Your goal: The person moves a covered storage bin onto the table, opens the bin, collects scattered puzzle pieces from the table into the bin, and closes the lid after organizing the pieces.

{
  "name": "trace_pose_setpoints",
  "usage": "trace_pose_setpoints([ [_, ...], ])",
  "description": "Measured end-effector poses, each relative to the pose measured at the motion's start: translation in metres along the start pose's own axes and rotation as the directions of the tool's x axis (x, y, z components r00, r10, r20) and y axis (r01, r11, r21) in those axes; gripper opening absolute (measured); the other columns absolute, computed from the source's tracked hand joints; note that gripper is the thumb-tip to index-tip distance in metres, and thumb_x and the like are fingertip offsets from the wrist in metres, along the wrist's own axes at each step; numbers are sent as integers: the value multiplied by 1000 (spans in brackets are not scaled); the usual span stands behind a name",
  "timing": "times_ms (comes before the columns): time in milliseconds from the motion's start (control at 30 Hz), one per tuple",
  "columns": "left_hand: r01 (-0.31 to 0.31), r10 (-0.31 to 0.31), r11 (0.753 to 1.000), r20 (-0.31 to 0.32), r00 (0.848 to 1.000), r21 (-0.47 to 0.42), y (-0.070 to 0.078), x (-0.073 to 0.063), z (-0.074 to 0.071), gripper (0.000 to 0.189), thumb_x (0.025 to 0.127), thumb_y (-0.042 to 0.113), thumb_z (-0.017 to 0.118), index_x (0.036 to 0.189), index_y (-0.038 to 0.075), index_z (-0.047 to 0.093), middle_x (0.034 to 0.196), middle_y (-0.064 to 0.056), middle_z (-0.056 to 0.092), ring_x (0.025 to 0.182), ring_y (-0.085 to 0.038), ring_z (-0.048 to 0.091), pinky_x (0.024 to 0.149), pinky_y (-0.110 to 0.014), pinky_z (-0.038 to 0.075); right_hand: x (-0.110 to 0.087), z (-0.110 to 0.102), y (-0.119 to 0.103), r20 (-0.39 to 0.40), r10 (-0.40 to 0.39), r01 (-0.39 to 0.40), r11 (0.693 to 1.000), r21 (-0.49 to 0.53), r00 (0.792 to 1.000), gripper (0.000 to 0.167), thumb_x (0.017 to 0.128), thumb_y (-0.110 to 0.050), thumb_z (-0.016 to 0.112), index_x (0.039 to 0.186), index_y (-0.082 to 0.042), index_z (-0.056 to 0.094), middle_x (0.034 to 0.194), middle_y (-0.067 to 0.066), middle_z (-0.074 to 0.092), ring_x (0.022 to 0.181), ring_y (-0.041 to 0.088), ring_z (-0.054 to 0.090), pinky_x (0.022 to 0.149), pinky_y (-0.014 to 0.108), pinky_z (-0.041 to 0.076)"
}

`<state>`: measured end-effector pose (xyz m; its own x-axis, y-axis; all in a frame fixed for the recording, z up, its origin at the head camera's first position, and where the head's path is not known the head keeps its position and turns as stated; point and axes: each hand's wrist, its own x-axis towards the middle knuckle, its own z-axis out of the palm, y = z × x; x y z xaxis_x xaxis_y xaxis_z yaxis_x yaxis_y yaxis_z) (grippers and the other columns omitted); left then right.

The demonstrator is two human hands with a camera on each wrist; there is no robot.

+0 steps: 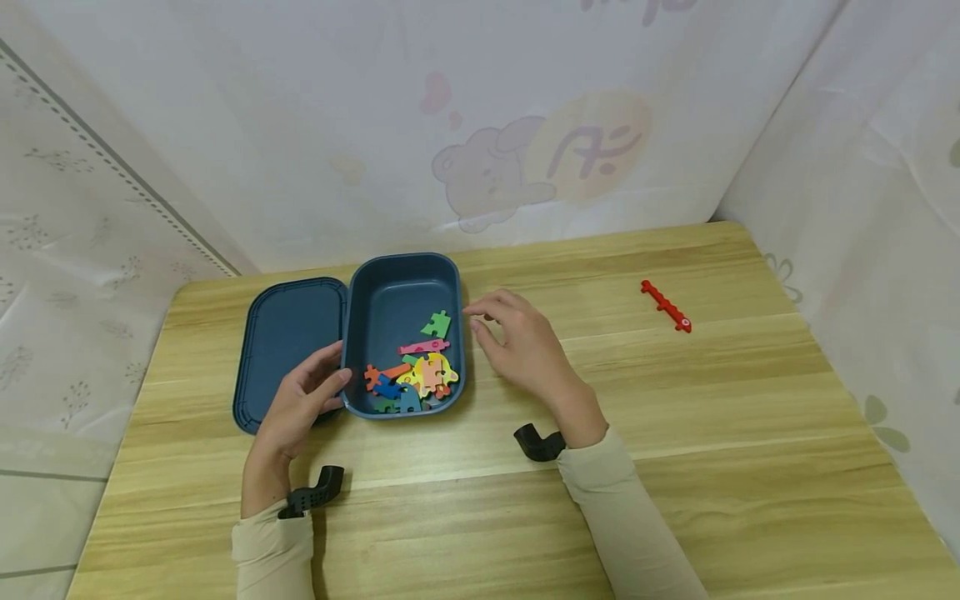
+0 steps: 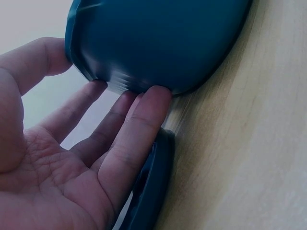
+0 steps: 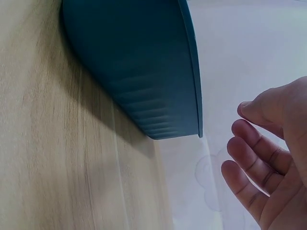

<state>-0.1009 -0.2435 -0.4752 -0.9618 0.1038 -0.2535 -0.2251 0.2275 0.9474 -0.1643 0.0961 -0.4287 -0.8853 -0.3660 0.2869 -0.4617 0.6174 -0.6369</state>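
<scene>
A dark blue plastic box stands at the table's back left, with several colourful jigsaw pieces lying in its near half. My left hand holds the box's left side, thumb at the rim and fingertips against the outer wall. Just off the box's right side is my right hand, its fingers loosely bent with nothing between them. The right wrist view shows a gap between those fingertips and the box wall.
Beside the box, on its left, lies a flat dark blue lid, partly behind my left hand. A red animal-shaped piece lies far to the right on the wooden table. Printed curtains hang along the table's back and sides.
</scene>
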Motion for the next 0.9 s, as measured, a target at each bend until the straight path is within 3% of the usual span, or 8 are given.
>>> trace_pose_setpoints([
  [333,-12,12,1000,2,1000,-17,0,0,0,61,110,29,59,164,10,39,136,9,59,117,2,65,90,-21,60,1,-3,3,-6,19,-19,1000,-12,1000,22,103,-15,69,123,-10,77,122,5,72,117,24,68,102,43,57],
  [633,-8,8,1000,2,1000,-4,-1,0,1,61,110,30,59,165,10,37,147,-6,56,117,4,64,90,-21,59,0,-6,4,-5,37,-38,999,-33,999,24,104,-16,67,126,-9,76,126,7,72,124,28,66,107,47,55],
  [900,3,-3,1000,-1,1000,-1,1,-1,0,62,110,30,59,165,11,37,151,-11,53,117,5,64,91,-20,59,-1,-12,11,-18,62,-63,997,-50,998,25,104,-17,67,127,-11,75,128,7,71,125,28,66,105,48,56],
])
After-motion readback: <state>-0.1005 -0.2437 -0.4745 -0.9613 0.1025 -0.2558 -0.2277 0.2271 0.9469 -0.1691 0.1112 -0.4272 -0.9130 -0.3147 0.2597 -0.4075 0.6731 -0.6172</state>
